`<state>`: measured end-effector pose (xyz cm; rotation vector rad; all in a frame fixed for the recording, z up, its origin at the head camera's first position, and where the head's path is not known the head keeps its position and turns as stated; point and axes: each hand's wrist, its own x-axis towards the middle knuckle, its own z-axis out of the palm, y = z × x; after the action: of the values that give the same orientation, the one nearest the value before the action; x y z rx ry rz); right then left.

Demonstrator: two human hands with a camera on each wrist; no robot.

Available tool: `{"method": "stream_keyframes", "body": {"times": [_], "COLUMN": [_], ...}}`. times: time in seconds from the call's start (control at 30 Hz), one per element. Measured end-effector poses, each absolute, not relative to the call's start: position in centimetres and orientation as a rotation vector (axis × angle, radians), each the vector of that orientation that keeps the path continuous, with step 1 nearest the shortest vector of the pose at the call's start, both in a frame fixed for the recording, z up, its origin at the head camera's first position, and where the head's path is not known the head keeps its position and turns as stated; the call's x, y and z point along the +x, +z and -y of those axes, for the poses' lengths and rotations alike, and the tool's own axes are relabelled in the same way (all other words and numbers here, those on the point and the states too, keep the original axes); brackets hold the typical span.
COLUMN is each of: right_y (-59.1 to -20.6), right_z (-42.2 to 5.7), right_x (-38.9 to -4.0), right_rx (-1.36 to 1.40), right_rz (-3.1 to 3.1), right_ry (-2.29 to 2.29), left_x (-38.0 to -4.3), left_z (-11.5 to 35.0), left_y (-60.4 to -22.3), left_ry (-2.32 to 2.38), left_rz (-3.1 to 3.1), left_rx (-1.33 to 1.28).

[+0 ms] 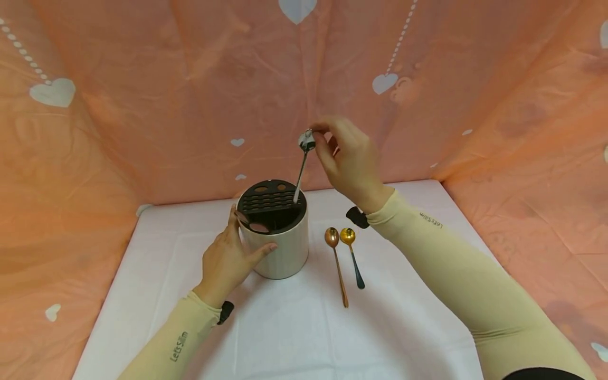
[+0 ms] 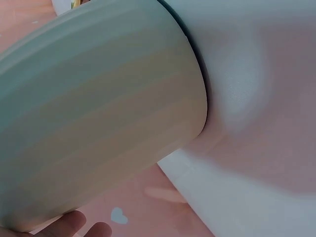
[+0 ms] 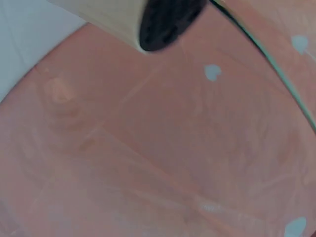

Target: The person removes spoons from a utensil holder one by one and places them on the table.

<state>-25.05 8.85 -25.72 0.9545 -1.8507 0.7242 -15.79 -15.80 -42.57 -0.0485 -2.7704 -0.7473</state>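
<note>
right hand point(image 1: 349, 158): grip pinching a silver spoon point(image 1: 301, 169) at its bowl, handle slanting down to the right side of the black lid point(image 1: 271, 205) on a pale utensil holder point(image 1: 285, 256); whether the tip sits in an opening cannot be told. left hand point(image 1: 227, 264): grip around the holder's left side. copper spoon point(image 1: 338, 264) and gold spoon point(image 1: 355, 264): on the tabletop point(image 1: 280, 327), right of the holder.

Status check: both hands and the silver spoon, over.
Left hand holds canister. Right hand pinches silver spoon by its bowl, handle tip at black lid. Nothing visibly blocking it.
</note>
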Motion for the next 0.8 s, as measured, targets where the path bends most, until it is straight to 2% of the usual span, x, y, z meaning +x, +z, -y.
{"method": "stream_keyframes", "body": {"times": [0.27,0.8], "right_y": [-24.5,-28.4], "right_z": [-11.2,-16.5], "right_x": [-25.6,-25.6], "right_rx": [0.888,0.721], "right_rz": [1.86,2.214], "right_ry": [0.868,0.909], "left_x": [-15.9,-15.9], "left_z": [16.1,16.6], "left_y": [-42.7,-42.9], "left_ry": [-0.756,-0.771], "left_rz": [2.769,2.74], "left_rx": [-0.056,-0.052]}}
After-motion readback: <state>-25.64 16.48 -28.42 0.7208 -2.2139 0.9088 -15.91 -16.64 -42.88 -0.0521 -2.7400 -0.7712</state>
